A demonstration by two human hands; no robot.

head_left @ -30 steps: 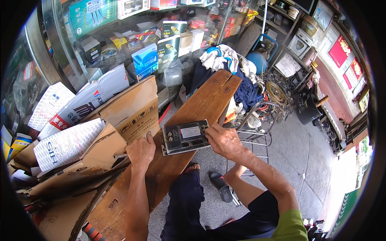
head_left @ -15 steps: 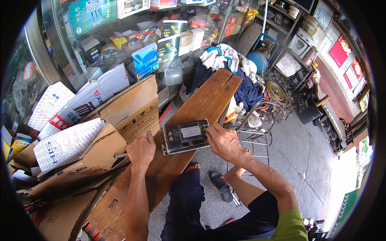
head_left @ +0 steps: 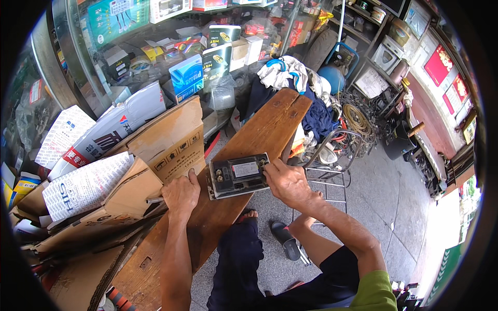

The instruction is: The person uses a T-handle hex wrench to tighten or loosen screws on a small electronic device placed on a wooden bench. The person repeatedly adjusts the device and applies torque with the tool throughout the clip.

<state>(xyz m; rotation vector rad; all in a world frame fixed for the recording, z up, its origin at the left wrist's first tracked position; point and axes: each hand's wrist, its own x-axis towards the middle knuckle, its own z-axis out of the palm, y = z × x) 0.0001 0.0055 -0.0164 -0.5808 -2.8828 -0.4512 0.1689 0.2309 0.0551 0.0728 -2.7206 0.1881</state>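
Observation:
A black rectangular electrical module (head_left: pixel 241 174) with a white label, brass-coloured screw terminals and a pale metal base lies on the wooden bench (head_left: pixel 270 122). At its right end, the bent fingers of my right hand (head_left: pixel 288 181) are closed on the module's edge; the fingertips are partly hidden. My left hand (head_left: pixel 180 194) is a closed fist just left of the module, apart from it, with the thumb up. From the fist's left side sticks a short metal rod (head_left: pixel 154 200); the rest of it is hidden in the hand.
An open cardboard box (head_left: pixel 181 142) with packages stands against the bench on the left. Behind it is a glass display case (head_left: pixel 150 46) of boxed goods. Clothes (head_left: pixel 319 114), a metal-framed stool (head_left: pixel 332 181), coiled cables (head_left: pixel 358 116) and a black bucket (head_left: pixel 398 142) are to the right.

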